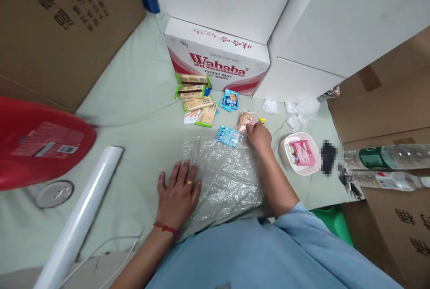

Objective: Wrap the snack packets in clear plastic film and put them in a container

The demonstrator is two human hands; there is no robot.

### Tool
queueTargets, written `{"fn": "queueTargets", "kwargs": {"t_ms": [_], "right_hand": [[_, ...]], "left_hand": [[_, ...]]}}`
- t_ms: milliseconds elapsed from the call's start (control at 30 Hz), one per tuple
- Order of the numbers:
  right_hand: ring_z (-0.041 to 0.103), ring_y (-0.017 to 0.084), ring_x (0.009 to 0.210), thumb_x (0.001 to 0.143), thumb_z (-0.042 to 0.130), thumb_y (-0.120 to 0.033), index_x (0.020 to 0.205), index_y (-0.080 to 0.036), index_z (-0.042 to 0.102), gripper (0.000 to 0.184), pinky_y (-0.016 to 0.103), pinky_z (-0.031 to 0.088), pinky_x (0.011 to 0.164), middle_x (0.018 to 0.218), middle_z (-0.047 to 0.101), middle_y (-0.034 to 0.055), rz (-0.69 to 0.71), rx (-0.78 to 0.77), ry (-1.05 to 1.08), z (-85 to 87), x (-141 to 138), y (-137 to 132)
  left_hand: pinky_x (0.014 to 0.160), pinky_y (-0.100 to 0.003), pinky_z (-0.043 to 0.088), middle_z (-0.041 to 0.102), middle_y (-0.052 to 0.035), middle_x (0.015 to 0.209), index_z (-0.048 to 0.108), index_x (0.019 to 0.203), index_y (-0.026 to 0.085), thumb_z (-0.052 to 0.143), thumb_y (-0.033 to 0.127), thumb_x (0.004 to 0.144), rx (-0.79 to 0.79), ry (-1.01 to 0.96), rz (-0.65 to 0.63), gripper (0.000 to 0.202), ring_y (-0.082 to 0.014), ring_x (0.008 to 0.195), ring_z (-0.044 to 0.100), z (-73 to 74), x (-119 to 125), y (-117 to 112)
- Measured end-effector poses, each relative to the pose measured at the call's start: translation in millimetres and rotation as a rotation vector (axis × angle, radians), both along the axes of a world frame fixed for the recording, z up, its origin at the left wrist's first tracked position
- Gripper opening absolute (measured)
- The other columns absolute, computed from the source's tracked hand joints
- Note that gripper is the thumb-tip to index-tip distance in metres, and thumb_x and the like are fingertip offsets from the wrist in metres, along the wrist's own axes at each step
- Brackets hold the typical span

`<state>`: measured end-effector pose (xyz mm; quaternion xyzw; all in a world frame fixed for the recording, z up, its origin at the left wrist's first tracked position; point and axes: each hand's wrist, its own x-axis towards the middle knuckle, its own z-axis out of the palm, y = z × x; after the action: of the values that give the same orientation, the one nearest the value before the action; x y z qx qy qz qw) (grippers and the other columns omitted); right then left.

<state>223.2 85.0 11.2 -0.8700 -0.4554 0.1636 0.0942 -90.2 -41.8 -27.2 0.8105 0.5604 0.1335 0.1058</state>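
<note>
My left hand (179, 194) lies flat, fingers spread, at the left edge of a clear plastic bag (228, 181) on the cloth-covered table. My right hand (260, 135) reaches past the bag's far right corner, fingers closed at a small clear-wrapped snack packet (245, 121). A bit of yellow wrapper (262, 121) shows beside those fingers. One light-blue packet (227, 136) rests at the bag's far edge. Farther off are a blue snack packet (231, 99) and several green-ended cracker packs (199, 104), loosely piled.
A Wahaba-style red and white carton (218, 62) stands behind the snacks. To the right are a white bowl (285, 157) holding a pink packet, crumpled plastic (302, 109) and two bottles (383, 181). At left lie a plastic film roll (83, 213), a round lid (54, 194) and a red container (40, 145).
</note>
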Motion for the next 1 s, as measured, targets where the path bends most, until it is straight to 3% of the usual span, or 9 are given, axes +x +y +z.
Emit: {"fn": "queueTargets", "kwargs": {"t_ms": [100, 233, 367, 500, 633, 767, 867, 1000], "right_hand": [[0.071, 0.033, 0.109, 0.099, 0.054, -0.049, 0.120, -0.017, 0.064, 0.040, 0.042, 0.053, 0.091, 0.116, 0.075, 0.0208, -0.021, 0.035, 0.066, 2.5, 1.3, 13.3], [0.072, 0.028, 0.100, 0.084, 0.071, -0.036, 0.112, -0.014, 0.066, 0.036, 0.034, 0.055, 0.083, 0.108, 0.077, 0.0159, -0.130, 0.178, 0.394, -3.1, 2.3, 34.6], [0.071, 0.020, 0.080, 0.081, 0.068, -0.030, 0.097, -0.014, 0.068, 0.023, 0.029, 0.054, 0.072, 0.088, 0.075, 0.0061, -0.072, 0.187, 0.554, -12.6, -3.9, 43.0], [0.066, 0.017, 0.082, 0.084, 0.063, -0.036, 0.101, -0.017, 0.066, 0.026, 0.026, 0.052, 0.074, 0.091, 0.072, 0.0012, -0.029, 0.253, 0.576, -16.3, -3.9, 42.4], [0.065, 0.020, 0.094, 0.091, 0.056, -0.034, 0.115, -0.017, 0.065, 0.031, 0.029, 0.052, 0.083, 0.104, 0.074, 0.0050, 0.089, 0.293, 0.472, -3.9, 14.8, 42.2], [0.060, 0.027, 0.116, 0.097, 0.047, -0.024, 0.132, -0.015, 0.061, 0.038, 0.037, 0.048, 0.100, 0.128, 0.068, 0.0148, 0.349, 0.335, 0.121, 13.9, 34.2, 40.0], [0.055, 0.032, 0.124, 0.101, 0.048, -0.027, 0.137, -0.017, 0.060, 0.039, 0.040, 0.047, 0.103, 0.135, 0.064, 0.0176, 0.507, 0.199, -0.056, 17.4, 35.8, 36.1], [0.056, 0.037, 0.120, 0.099, 0.061, -0.045, 0.135, -0.015, 0.060, 0.048, 0.044, 0.049, 0.099, 0.129, 0.067, 0.0206, 0.506, 0.019, -0.093, 12.7, 30.5, 33.2]], "left_hand": [[0.129, -0.068, 0.015, 0.051, -0.0174, 0.163, 0.061, 0.149, 0.020, 0.044, 0.035, 0.106, -0.001, 0.014, -0.001, 0.048, -0.0372, 0.155, 0.042, 0.6, 0.4, 0.5], [0.129, -0.068, 0.015, 0.051, -0.0168, 0.163, 0.062, 0.149, 0.020, 0.044, 0.035, 0.106, -0.005, 0.002, 0.001, 0.049, -0.0367, 0.156, 0.042, -1.1, -1.1, 0.1], [0.129, -0.067, 0.015, 0.052, -0.0159, 0.162, 0.060, 0.150, 0.023, 0.044, 0.035, 0.106, 0.004, 0.006, 0.004, 0.049, -0.0356, 0.155, 0.043, -2.5, -2.1, -0.5], [0.131, -0.065, 0.013, 0.053, -0.0145, 0.162, 0.059, 0.152, 0.025, 0.046, 0.035, 0.105, 0.012, 0.000, 0.011, 0.049, -0.0341, 0.155, 0.043, -2.3, -1.6, -0.5], [0.131, -0.065, 0.014, 0.053, -0.0150, 0.162, 0.060, 0.151, 0.024, 0.046, 0.034, 0.105, 0.009, -0.002, 0.013, 0.049, -0.0346, 0.156, 0.042, -2.1, -1.2, -0.3], [0.130, -0.065, 0.014, 0.053, -0.0155, 0.162, 0.062, 0.149, 0.022, 0.045, 0.035, 0.106, 0.003, -0.004, 0.014, 0.048, -0.0350, 0.156, 0.042, -2.3, -1.3, -0.1], [0.130, -0.065, 0.015, 0.054, -0.0162, 0.161, 0.062, 0.148, 0.021, 0.045, 0.035, 0.106, 0.002, -0.006, 0.021, 0.048, -0.0354, 0.156, 0.043, -1.6, -0.9, 0.1], [0.130, -0.064, 0.016, 0.057, -0.0162, 0.159, 0.063, 0.148, 0.022, 0.045, 0.036, 0.106, -0.005, 0.007, 0.022, 0.048, -0.0355, 0.155, 0.044, 0.5, -0.5, 0.6]]}}
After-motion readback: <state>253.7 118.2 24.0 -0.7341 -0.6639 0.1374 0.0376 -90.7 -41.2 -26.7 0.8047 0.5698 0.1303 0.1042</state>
